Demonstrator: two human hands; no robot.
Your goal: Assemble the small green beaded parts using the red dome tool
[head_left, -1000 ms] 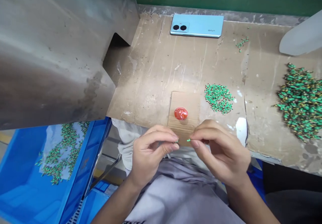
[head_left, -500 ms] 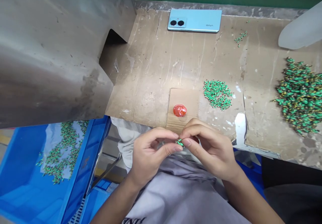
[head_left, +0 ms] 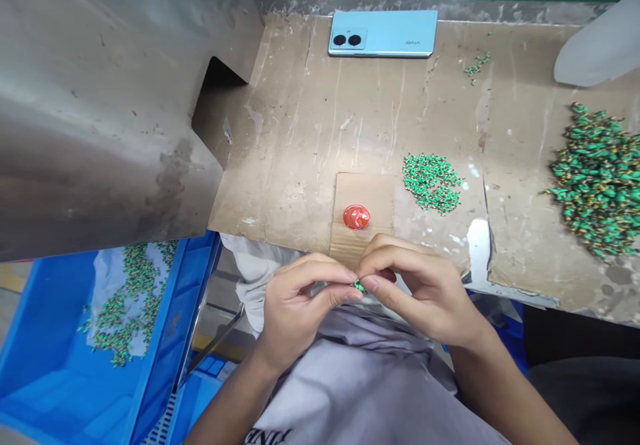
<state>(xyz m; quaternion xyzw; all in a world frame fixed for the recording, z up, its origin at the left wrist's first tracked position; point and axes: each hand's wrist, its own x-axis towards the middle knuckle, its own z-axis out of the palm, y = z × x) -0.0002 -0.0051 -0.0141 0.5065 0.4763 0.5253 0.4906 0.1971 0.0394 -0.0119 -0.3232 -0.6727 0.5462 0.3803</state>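
Tiny green pieces point(head_left: 359, 285) | partly covered, count unclear | pinched between left fingers point(head_left: 344, 275) and right fingers point(head_left: 373, 283)

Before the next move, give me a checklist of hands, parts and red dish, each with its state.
1. Green parts held between left hand and right hand: ok.
2. Number of parts held: cannot tell; partly hidden.
3. Red dish resting on cardboard piece: ok.
4. Smaller green pile apart from larger green pile: ok.
5. Every part gathered in a pile: not ok; loose parts lie near the phone.
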